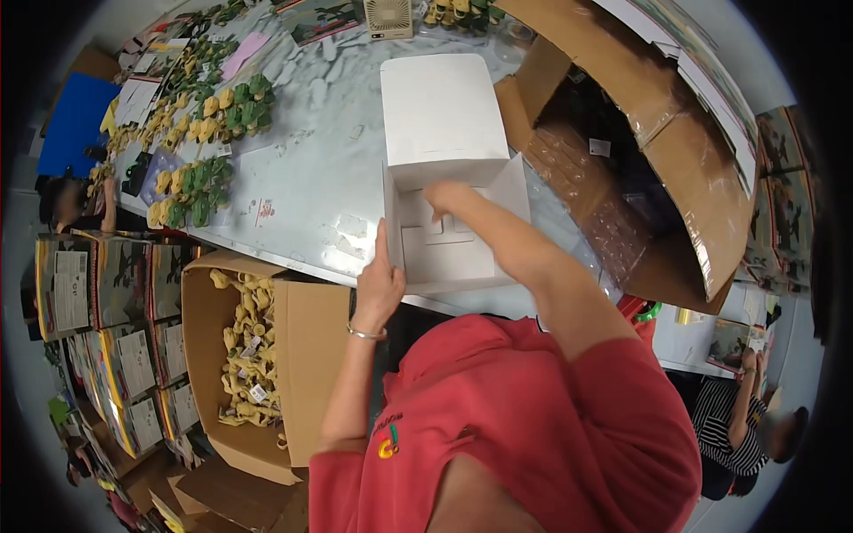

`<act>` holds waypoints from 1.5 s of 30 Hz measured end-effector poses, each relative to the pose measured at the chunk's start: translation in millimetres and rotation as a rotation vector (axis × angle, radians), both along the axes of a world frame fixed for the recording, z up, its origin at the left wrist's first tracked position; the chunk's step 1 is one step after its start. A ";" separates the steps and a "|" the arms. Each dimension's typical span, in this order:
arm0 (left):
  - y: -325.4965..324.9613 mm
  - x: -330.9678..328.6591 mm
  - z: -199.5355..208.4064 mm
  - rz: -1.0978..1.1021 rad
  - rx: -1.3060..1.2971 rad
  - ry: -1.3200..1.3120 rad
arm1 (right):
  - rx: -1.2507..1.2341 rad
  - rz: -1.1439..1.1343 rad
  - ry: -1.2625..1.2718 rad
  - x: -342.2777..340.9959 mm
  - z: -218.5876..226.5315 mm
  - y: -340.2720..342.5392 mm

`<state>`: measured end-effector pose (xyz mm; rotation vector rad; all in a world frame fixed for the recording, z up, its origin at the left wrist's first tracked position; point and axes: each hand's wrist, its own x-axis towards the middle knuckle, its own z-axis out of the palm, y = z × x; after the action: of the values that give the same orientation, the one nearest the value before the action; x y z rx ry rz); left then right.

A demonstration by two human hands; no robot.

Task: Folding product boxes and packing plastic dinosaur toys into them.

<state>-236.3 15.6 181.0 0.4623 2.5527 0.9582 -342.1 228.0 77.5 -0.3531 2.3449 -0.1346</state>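
A white cardboard box (508,186) stands on the table's near edge, its lid (444,107) folded back away from me. Flat against the outside of its left wall lies my left hand (380,282), index finger stretched out and nothing seen in its grasp. My right hand (447,199) reaches down inside the box, mostly closed, with one digit pointing at the interlocking bottom flaps (449,233). No item shows in that hand. Apart from the flaps and my hand, I see nothing in the box.
Clusters of green and yellow toy figures (240,111) stand at the table's left. A large brown carton (657,124) lies at the right. Below left, an open carton (298,373) holds yellow figures beside stacked printed boxes (124,280). A small fan (389,19) stands far back.
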 end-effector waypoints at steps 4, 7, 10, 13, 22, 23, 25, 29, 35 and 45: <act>-8.7 15.5 -12.8 0.038 0.050 -0.044 | -0.131 -0.235 0.155 48.0 -96.1 -5.5; -9.6 20.0 -11.0 0.026 0.089 -0.107 | -0.130 -0.234 0.019 45.0 -91.5 -2.8; -18.9 19.9 -40.6 0.140 0.485 -0.399 | -0.077 0.019 -0.255 25.3 -34.7 -14.8; -46.3 12.8 -63.3 0.524 0.593 -0.780 | -0.482 0.128 -0.237 70.8 50.3 -26.5; -58.2 23.3 -156.3 0.746 0.642 -0.958 | -0.316 -0.244 0.267 120.6 138.3 -11.9; -73.9 24.1 -171.8 0.790 0.693 -0.946 | -0.665 -0.220 0.571 97.6 160.5 -1.3; -65.0 18.0 -149.6 0.829 0.690 -0.871 | -1.021 -0.543 0.359 47.4 211.9 25.9; -65.6 18.8 -112.3 0.736 0.797 -0.791 | -1.505 -0.708 0.048 -26.1 271.7 79.0; -93.8 24.3 -76.6 0.784 0.942 -0.690 | -1.763 -0.949 -0.121 -76.8 242.3 113.8; -134.0 30.3 -60.6 0.948 0.971 -0.507 | -1.215 -0.259 0.521 15.2 328.4 -3.9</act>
<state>-206.1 -118.4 120.4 -0.7731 1.6148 2.2579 -326.9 224.2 405.9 -0.7004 2.5103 -1.7982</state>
